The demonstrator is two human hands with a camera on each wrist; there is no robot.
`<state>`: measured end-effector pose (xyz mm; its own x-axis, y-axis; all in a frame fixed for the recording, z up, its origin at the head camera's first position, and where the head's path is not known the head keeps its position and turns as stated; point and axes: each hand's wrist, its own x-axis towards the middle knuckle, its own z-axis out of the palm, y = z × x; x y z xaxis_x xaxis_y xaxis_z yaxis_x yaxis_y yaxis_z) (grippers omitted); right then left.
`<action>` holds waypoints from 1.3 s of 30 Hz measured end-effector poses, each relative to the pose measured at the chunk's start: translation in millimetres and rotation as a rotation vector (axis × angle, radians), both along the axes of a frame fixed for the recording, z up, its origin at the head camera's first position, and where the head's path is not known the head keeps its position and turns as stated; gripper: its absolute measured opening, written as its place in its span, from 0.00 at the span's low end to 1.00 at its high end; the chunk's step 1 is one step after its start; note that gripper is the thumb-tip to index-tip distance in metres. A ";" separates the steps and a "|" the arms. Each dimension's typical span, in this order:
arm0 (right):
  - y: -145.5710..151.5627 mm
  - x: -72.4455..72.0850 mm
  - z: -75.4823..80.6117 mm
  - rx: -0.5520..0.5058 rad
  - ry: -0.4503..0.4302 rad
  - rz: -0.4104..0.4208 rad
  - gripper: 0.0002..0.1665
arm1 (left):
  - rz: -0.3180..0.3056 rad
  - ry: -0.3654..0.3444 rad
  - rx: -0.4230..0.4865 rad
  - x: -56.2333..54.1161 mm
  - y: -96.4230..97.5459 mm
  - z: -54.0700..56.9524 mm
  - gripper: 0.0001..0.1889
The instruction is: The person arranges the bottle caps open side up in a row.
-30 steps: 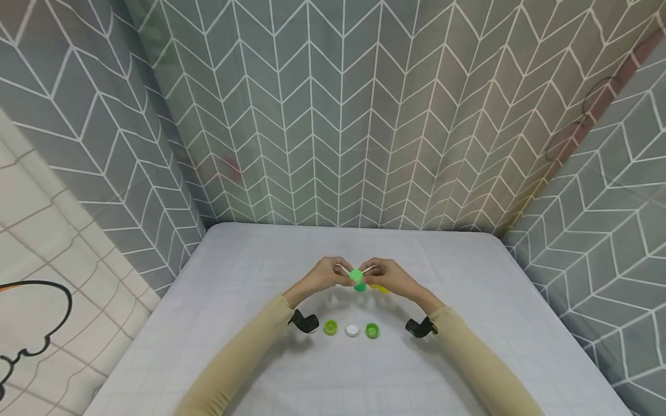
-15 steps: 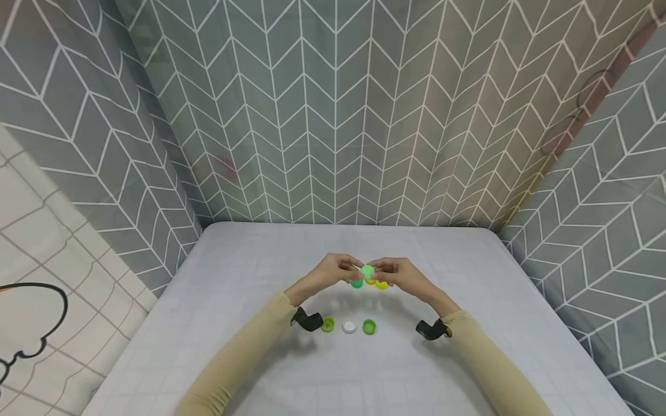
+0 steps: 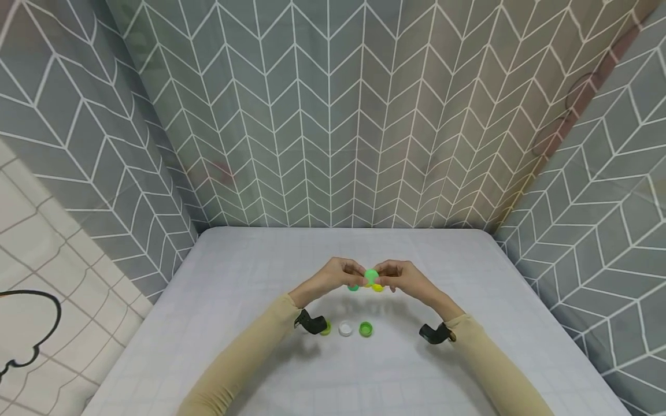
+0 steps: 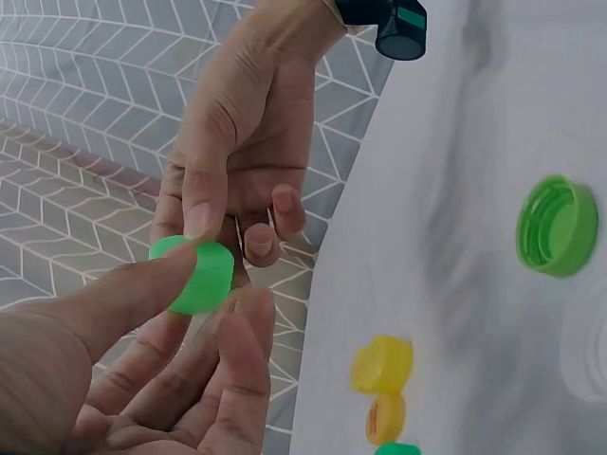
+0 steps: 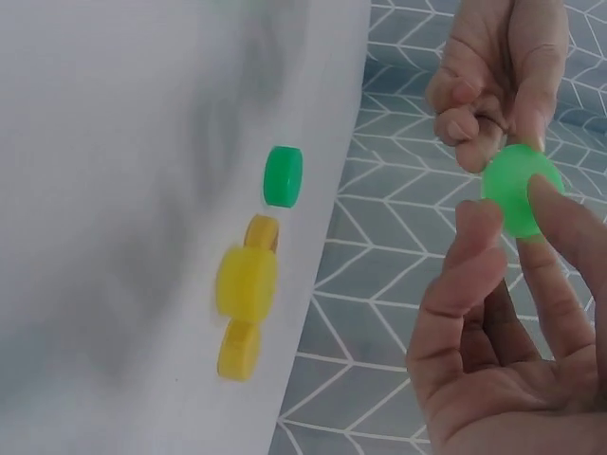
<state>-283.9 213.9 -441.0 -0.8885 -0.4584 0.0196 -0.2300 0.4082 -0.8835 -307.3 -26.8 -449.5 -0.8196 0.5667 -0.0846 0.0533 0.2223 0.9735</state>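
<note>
Between both hands, raised over the table, is a light green bottle cap (image 3: 371, 277). My left hand (image 3: 340, 274) pinches it from the left, its thumb lying on the cap in the left wrist view. From the other side my right hand (image 3: 400, 275) pinches the same cap (image 5: 517, 185), thumb on its face. Behind the hands stand a yellow cap (image 5: 247, 284), two smaller orange-yellow caps (image 5: 239, 349) and a darker green cap (image 5: 283, 176). The head view shows these only partly, since the fingers and held cap cover some of them.
Nearer the person, a row holds a lime cap (image 3: 326, 329), a white cap (image 3: 346, 328) and a green cap (image 3: 366, 329), hollow side up. The left wrist camera (image 3: 311, 322) partly hides the lime one. Patterned curtains (image 3: 343, 115) surround the white table (image 3: 250, 254).
Both hands have shifted a little to the right with the light green cap held between them. The head view has moved slightly. The front row of caps stays in place on the table.
</note>
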 end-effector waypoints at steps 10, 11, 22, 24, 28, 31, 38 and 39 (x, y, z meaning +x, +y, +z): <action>3.4 22.1 19.0 0.021 0.128 -0.013 0.18 | -0.017 -0.038 0.053 7.9 12.1 2.4 0.19; 3.2 26.7 23.6 0.031 0.125 -0.012 0.18 | -0.020 -0.026 0.046 9.5 13.1 2.6 0.19; 18.4 29.8 -7.3 0.113 0.170 0.080 0.16 | -0.050 0.249 -0.143 28.7 31.5 -9.0 0.10; 20.3 30.6 -11.0 0.133 0.177 0.119 0.19 | -0.054 0.277 -0.176 33.3 35.1 -11.9 0.12; 22.1 32.7 -15.4 0.199 0.175 0.190 0.21 | -0.067 0.350 -0.256 42.9 42.2 -19.7 0.17; 21.2 35.0 -15.5 0.232 0.155 0.221 0.18 | -0.064 0.392 -0.306 49.6 46.7 -27.0 0.19; 18.0 38.1 -24.2 0.344 0.038 0.264 0.16 | -0.093 0.473 -0.436 61.6 55.7 -42.8 0.23; 17.7 38.1 -25.5 0.356 0.040 0.275 0.17 | -0.100 0.484 -0.449 62.1 56.7 -43.9 0.23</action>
<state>-245.8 231.6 -466.5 -0.7346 -0.6617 -0.1502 -0.4033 0.6038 -0.6876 -245.1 29.9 -493.4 -0.7696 0.6376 0.0342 0.5022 0.5714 0.6490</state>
